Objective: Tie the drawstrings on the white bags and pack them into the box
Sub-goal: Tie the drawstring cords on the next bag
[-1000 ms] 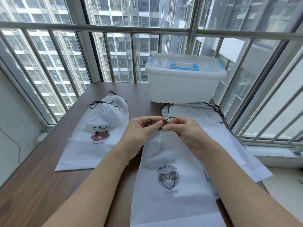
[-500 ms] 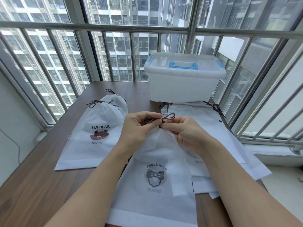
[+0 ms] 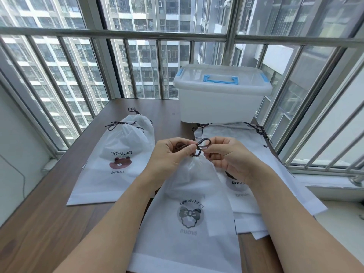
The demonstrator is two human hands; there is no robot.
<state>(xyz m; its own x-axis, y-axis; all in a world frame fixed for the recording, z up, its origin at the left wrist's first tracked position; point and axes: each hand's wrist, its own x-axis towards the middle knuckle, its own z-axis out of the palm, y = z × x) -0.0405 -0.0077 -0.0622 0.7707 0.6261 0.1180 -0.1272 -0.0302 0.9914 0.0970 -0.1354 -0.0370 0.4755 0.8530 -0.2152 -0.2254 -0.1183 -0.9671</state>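
Dark brown drawstring cord [image 3: 202, 145] is pinched by both hands at the gathered neck of a white non-woven drawstring bag with a grey bow print [image 3: 189, 209]. Left hand [image 3: 173, 154]: fingers curled, cord gripped between thumb and fingertips. Right hand [image 3: 226, 156]: fingers curled, the other side of the cord pinched. A loop of cord is seen standing up between the two hands, just above the bag neck; whether a knot is finished cannot be told.

The bow-print bag is laid flat on the dark wood-grain worktop [image 3: 49, 223], neck pointing away from the person, bottom hem nearest the camera. It is partly overlapped onto a stack of flat white drawstring bags [image 3: 246, 146] to the right, whose cords are seen at the far end.

Two white bags with a brown bear print and "POPULAR" text [image 3: 120, 160] are laid to the left, one on top of the other, necks cinched and cords tied.

A translucent white plastic storage box with blue handle and latches [image 3: 222, 99] is placed at the far edge of the worktop, lid on, just beyond the stack. Metal window railing [image 3: 118, 33] is located behind it.
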